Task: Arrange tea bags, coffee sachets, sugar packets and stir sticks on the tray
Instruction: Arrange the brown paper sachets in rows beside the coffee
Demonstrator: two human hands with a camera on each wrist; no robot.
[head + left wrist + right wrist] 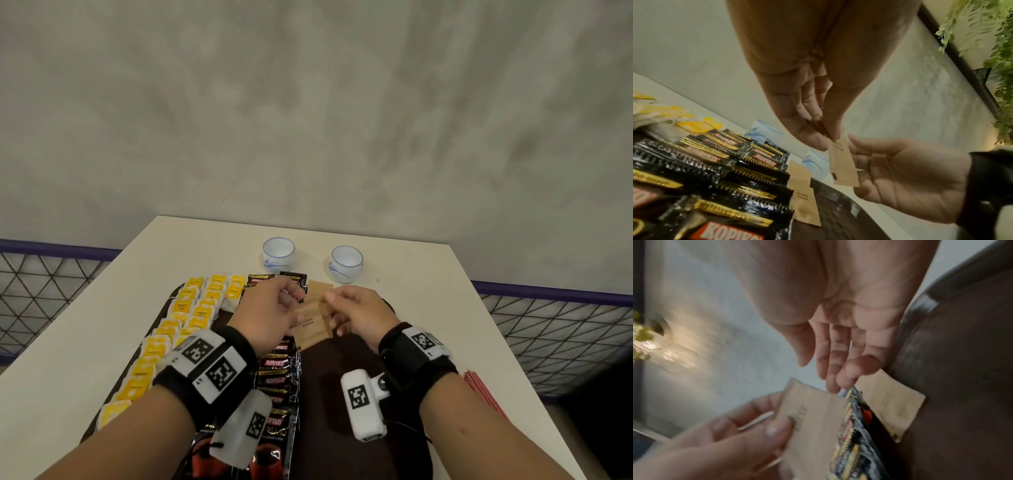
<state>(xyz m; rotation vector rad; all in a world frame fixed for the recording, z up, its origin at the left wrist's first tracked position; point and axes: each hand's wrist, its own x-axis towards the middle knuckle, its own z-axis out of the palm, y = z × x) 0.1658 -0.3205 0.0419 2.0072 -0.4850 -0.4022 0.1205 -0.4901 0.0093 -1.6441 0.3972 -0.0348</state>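
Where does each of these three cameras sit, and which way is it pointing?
Head: worn on the head, looking forward and down at the tray; shows both forearms, the left hand and right hand.
Left wrist: on the left wrist, looking along the fingers at a sugar packet; the right palm shows too.
Right wrist: on the right wrist, looking along its palm; blurred.
All three share that packet and both hands.

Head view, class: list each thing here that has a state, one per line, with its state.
Yellow-tagged tea bags: lying in rows on the tray's left side.
Black Kopiko coffee sachets: in an overlapping column beside the tea bags.
Brown paper sugar packets: two lying on the tray.
Held sugar packet: pinched by the left hand.
Right hand: fingers touching it.
White-and-blue cups: upright, empty.
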